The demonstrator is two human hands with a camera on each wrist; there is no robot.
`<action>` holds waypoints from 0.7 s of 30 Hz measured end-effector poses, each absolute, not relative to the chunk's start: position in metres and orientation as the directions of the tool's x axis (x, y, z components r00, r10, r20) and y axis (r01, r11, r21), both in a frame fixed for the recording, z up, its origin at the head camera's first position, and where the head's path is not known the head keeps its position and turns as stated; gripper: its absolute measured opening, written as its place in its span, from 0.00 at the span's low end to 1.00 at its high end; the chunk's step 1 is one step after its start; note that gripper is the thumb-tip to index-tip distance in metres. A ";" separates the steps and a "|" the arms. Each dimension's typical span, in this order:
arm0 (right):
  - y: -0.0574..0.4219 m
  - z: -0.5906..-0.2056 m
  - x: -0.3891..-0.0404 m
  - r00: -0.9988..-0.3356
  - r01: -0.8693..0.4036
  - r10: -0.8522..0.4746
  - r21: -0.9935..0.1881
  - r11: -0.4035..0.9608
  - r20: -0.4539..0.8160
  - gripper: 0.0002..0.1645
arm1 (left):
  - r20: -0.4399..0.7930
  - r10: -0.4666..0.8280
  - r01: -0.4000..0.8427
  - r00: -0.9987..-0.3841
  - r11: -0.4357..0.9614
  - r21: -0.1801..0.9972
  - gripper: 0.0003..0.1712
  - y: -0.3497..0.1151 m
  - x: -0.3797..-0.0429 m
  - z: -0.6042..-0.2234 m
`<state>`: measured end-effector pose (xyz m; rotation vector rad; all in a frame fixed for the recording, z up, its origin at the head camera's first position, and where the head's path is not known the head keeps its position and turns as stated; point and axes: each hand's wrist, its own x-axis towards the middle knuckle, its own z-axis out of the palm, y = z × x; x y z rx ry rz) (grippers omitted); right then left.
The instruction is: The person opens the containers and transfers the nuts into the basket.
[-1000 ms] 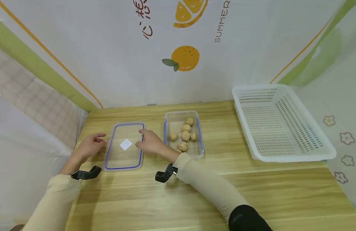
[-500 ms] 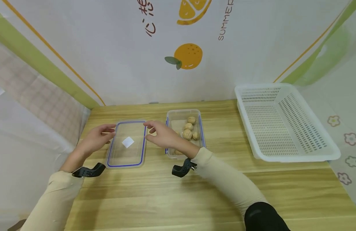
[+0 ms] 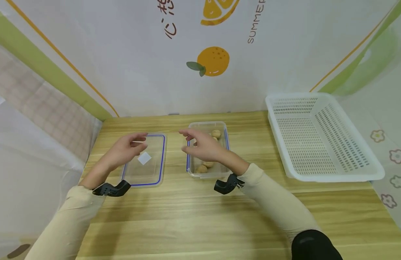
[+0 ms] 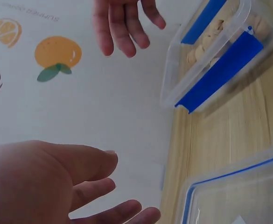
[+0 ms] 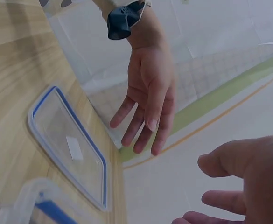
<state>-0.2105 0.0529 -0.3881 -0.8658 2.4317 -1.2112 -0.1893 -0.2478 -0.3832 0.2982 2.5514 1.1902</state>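
Observation:
The clear lid [image 3: 145,177] with a blue seal and a white square label lies flat on the table. Above its far left part hovers my left hand [image 3: 125,150], fingers loosely bent and holding nothing. My right hand [image 3: 205,145] is over the clear plastic food box [image 3: 200,125], also with nothing in its fingers, and covers part of it. Several walnuts [image 3: 201,169] lie inside this box; some are hidden by the hand. Both hands are in the air in the left wrist view, apart from the box's blue clips [image 4: 225,70]. The right wrist view shows the left palm [image 5: 150,79] facing across.
At the right of the table stands a white perforated plastic basket [image 3: 317,177]. The wooden table [image 3: 187,224] meets a white printed cloth [image 3: 138,79] at its back edge. More cloth hangs at the left and right sides.
Both hands have risen and moved right. The right hand has gone from the lid's right edge to above the box, the left from beside the lid to over it. The lid lies in place.

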 end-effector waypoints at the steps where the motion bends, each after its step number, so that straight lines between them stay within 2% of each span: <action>1: 0.058 -0.388 -0.210 -0.780 -0.386 -0.626 -0.794 0.469 0.010 0.35 | -0.184 0.322 0.068 -0.929 0.635 0.769 0.32 -0.245 -0.189 -0.382; 13: 0.109 -0.391 -0.212 -0.806 -0.407 -0.593 -0.725 0.556 -0.003 0.36 | -0.190 0.402 0.173 -0.895 0.709 0.683 0.35 -0.204 -0.195 -0.377; 17: 0.117 -0.393 -0.213 -0.821 -0.372 -0.571 -0.736 0.565 -0.023 0.36 | -0.220 0.399 0.137 -0.890 0.696 0.705 0.36 -0.190 -0.200 -0.381; 21: 0.120 -0.394 -0.217 -0.826 -0.342 -0.562 -0.770 0.538 -0.026 0.36 | -0.274 0.386 0.022 -0.881 0.612 0.791 0.37 -0.178 -0.209 -0.389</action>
